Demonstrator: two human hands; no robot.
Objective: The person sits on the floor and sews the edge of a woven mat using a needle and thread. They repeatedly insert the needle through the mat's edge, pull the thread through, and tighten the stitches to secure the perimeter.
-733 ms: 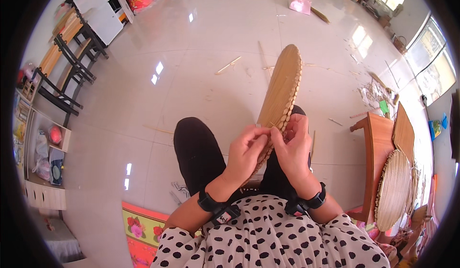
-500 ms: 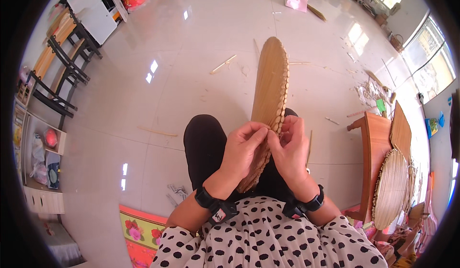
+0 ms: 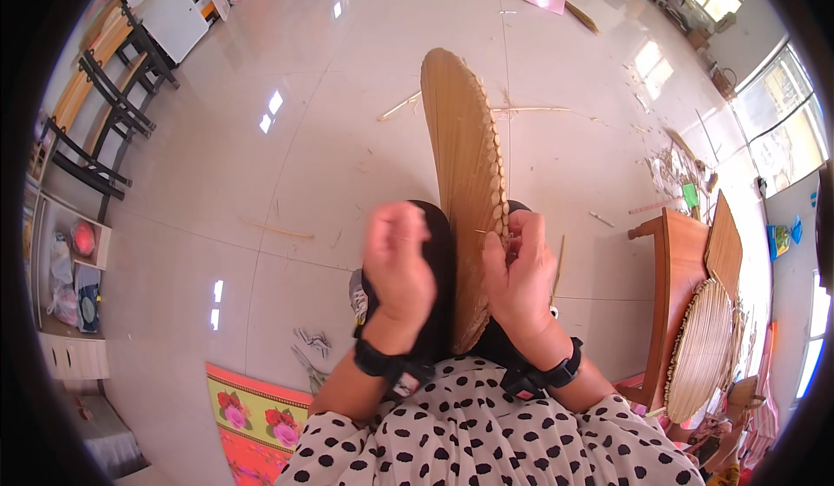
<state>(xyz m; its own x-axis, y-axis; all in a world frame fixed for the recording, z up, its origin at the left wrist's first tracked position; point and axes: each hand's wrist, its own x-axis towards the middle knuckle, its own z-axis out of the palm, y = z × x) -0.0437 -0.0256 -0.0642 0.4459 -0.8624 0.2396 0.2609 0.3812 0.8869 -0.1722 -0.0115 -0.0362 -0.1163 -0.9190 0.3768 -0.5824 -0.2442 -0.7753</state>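
Note:
A round mat of straw-coloured stalks (image 3: 465,147) stands on edge between my knees, leaning a little left at its top. A scalloped, braided rim runs along its right side. My right hand (image 3: 523,277) grips this rim low down, thumb on the flat face and fingers curled behind. A thin sliver like a needle or stalk end shows by the thumb, too small to name. My left hand (image 3: 398,264) is off the mat, raised over my left knee, its fingers curled and blurred. What it holds, if anything, cannot be made out.
At the right, a brown wooden stool or small table (image 3: 682,295) has another round stalk mat (image 3: 702,351) leaning against it. Loose stalks (image 3: 534,109) lie on the tiled floor. A floral mat (image 3: 261,421) is at lower left, and a wooden bench (image 3: 95,60) at far left.
My left hand has let go of the rim and moved left, away from the mat. The mat's top has tilted left. My right hand stays on the rim.

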